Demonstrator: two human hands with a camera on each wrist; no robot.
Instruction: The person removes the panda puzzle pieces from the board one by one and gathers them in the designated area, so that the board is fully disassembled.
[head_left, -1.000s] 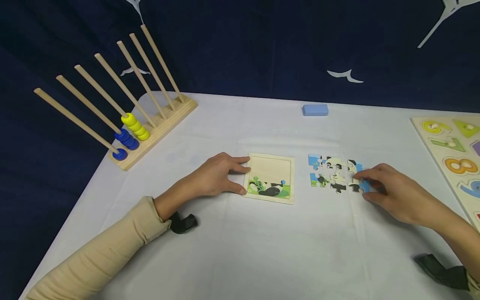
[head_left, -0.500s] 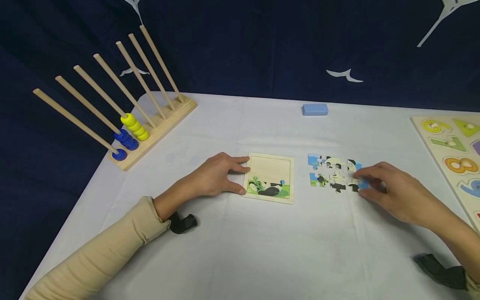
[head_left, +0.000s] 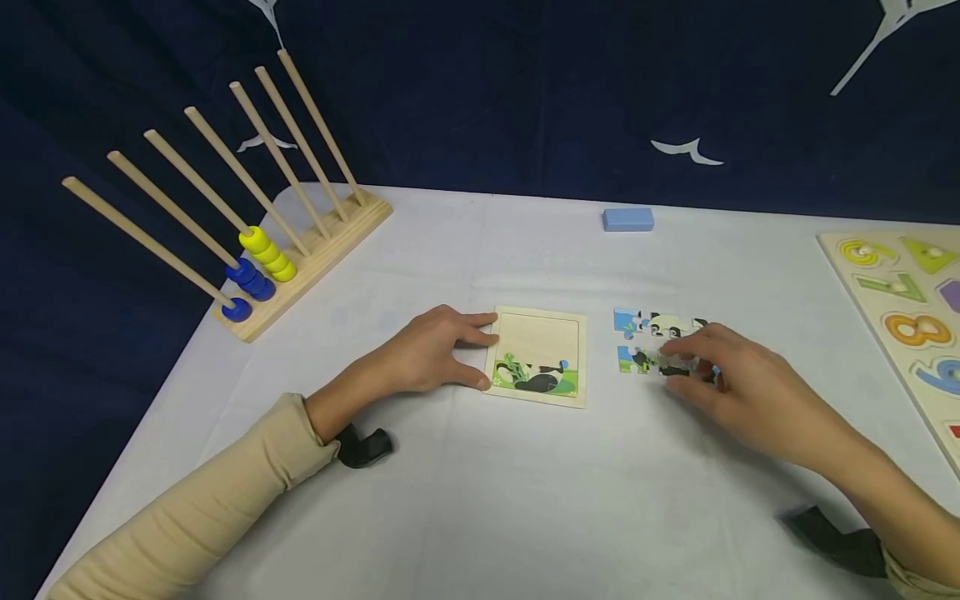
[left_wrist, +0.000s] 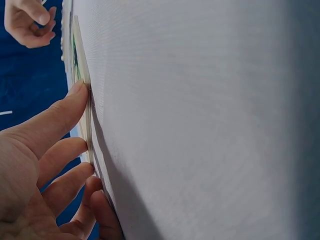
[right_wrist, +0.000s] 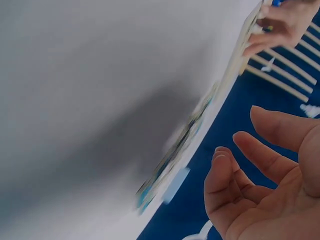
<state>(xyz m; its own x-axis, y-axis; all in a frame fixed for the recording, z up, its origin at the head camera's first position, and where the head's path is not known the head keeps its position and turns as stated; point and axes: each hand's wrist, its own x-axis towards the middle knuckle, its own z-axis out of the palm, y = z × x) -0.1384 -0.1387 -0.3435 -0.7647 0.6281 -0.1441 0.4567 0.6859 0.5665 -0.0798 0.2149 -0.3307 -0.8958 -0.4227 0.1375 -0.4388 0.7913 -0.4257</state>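
A square wooden puzzle tray (head_left: 537, 354) lies mid-table, its lower part filled with a panda-and-grass picture and its upper part bare wood. My left hand (head_left: 433, 350) touches the tray's left edge with thumb and fingertips spread along it; the left wrist view shows the thumb tip (left_wrist: 79, 89) at the edge. To the right, several panda jigsaw pieces (head_left: 630, 322) are laid out in rows. Above their right side hovers my right hand (head_left: 738, 387), covering some of them. In the right wrist view its loosely bent fingers (right_wrist: 265, 157) have nothing between them.
A wooden peg abacus (head_left: 322, 258) with blue and yellow beads stands at the back left. A blue block (head_left: 628, 220) lies near the back edge. At the far right is a number-and-shape peg board (head_left: 870, 312). A dark curtain (head_left: 480, 100) hangs behind the white table.
My right hand has moved left from the right-hand end of the jigsaw pieces to over their middle. The left hand has stayed at the tray's edge.
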